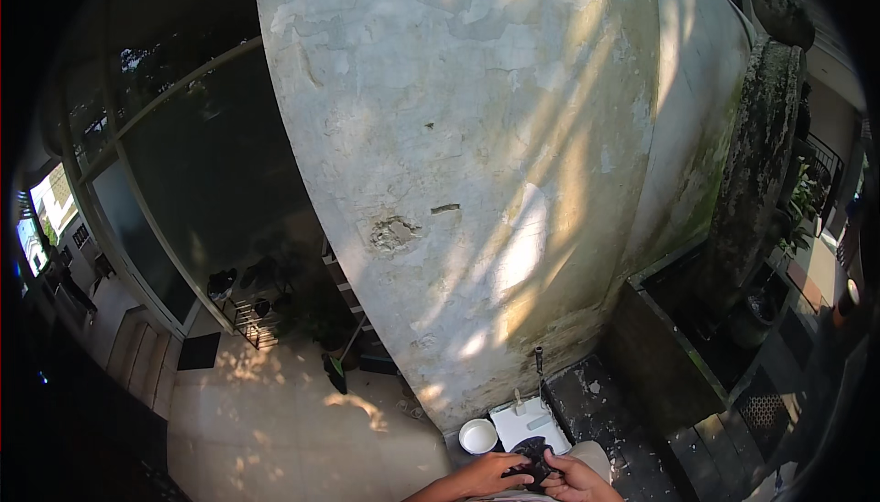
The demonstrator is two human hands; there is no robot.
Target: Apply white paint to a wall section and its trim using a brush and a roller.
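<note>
At the bottom of the head view, my left hand [489, 476] and my right hand [576, 480] both hold a crumpled black cloth-like item [533, 457] between their fingers. Just beyond it lies a white paint tray [509, 426] with a small paint roller [540, 422] in it. The roller's long handle [539, 361] leans up toward the wall. A paintbrush [519, 402] rests at the tray's far edge. Left of the tray stands a round white tub [478, 436] with white contents.
A weathered wall [440, 158] with peeling paint and a chipped hole [394, 233] rises ahead. At right is a stone basin [687, 357] beside dark paving. At left are a tiled floor [275, 426], a shoe rack [254, 323] and glass doors.
</note>
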